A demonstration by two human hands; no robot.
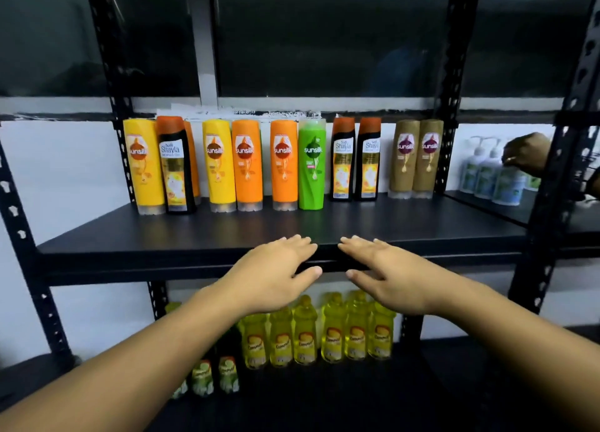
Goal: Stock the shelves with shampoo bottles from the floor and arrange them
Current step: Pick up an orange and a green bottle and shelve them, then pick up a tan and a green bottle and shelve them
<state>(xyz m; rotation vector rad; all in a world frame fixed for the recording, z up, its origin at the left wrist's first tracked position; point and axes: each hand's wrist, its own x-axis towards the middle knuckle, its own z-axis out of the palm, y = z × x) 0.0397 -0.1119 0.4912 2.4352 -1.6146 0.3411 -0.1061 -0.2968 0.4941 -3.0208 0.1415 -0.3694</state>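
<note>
shelf [162,233]: shampoo bottles [283,165] upright along the back, labels forward, loosely grouped by colour, likely for display. left hand [276,269], right hand [389,269]: flat at the front lip, close together, fingers straight, holding nothing.

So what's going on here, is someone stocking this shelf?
Yes, a person is working at a black shelf. A row of shampoo bottles stands upright along its back: yellow, orange, black, brown and one green bottle. The left hand and right hand are at the front edge, fingers straight, holding nothing. On the rack to the right, another person's hand is at some white pump bottles.
</note>
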